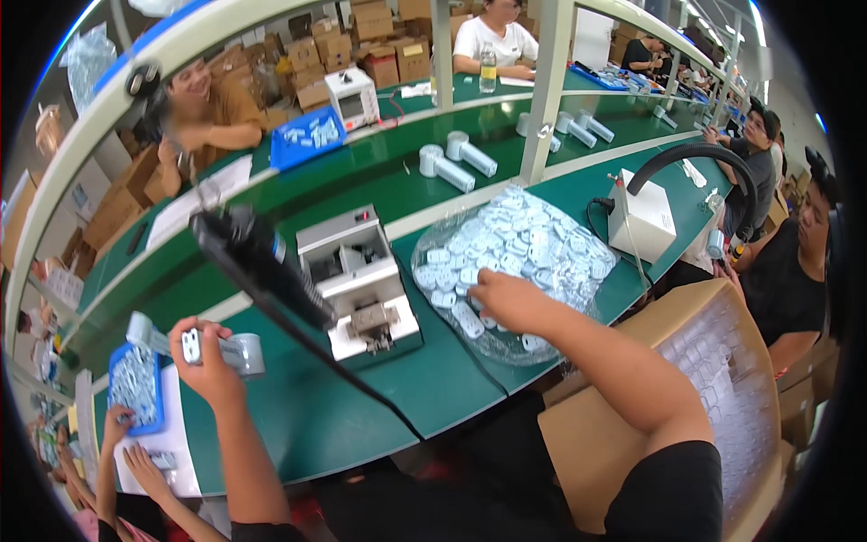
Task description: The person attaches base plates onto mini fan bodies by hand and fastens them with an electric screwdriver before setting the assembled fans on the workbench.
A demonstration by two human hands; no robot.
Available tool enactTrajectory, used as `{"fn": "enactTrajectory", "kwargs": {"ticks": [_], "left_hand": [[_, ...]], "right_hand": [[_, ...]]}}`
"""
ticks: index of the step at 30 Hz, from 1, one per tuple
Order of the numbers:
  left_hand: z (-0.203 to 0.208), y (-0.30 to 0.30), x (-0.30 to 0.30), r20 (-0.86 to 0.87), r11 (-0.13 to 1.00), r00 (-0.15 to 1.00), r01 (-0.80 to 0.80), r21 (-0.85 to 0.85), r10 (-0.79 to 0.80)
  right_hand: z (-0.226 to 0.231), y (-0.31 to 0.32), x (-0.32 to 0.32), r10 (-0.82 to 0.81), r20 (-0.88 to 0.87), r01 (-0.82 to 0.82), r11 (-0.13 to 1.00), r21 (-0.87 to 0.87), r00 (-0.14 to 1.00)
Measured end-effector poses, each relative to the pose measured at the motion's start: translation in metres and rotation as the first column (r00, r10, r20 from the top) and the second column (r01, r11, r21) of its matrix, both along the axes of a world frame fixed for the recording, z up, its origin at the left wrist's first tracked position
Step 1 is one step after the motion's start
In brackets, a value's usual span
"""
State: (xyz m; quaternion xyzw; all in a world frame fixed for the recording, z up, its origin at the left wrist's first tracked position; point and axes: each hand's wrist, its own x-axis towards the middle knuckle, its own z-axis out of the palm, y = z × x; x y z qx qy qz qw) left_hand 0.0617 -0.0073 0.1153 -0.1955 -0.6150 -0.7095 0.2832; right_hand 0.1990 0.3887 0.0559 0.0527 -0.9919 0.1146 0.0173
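Note:
My left hand [215, 366] is closed around a light-blue handheld device with a round head [246, 353]. The device's end face [191, 346], pale with dark slots, points up beside my thumb. Over on the right, my right hand [508, 300] reaches into a heap of small light-blue plastic parts [542, 237] lying on an opened clear plastic bag [519, 350]. Its fingers are bent together at the heap's near side; whatever they pinch is hidden. Between my hands stands a metal bench fixture [348, 237] with a small clamp-like block at its front.
A black flexible arm [248, 262] crosses before the fixture. More devices [447, 170] lie on the green conveyor. A white box with a black hose [641, 217] stands right; an open carton [623, 425] is below it. A co-worker's hands [144, 470] are near a blue tray [160, 397].

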Motion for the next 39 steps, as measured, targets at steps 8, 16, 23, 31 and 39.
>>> {"fn": "enactTrajectory", "kwargs": {"ticks": [8,16,23,31,39], "left_hand": [[-0.049,0.029,0.133,0.163,0.959,0.949,0.28,-0.05,-0.268],[-0.063,0.038,0.145,0.212,0.879,0.89,0.441,-0.183,-0.403],[-0.059,0.032,0.137,0.18,0.859,0.893,0.447,-0.249,-0.413],[-0.074,0.025,0.128,0.116,0.821,0.85,0.527,-0.221,-0.514],[-0.076,0.035,0.129,0.09,0.81,0.811,0.583,-0.055,-0.578]], "right_hand": [[0.032,-0.003,0.0,-0.069,0.1,0.082,0.987,-0.135,0.993],[0.022,-0.009,-0.013,-0.021,0.095,0.026,0.998,-0.053,0.995],[0.027,-0.014,-0.017,-0.117,0.048,0.124,0.973,-0.193,0.992],[0.17,-0.149,0.048,-0.257,-0.647,-0.483,0.485,-0.729,0.718],[0.098,-0.232,0.032,-0.083,-0.017,0.008,0.291,-0.957,0.996]]}}
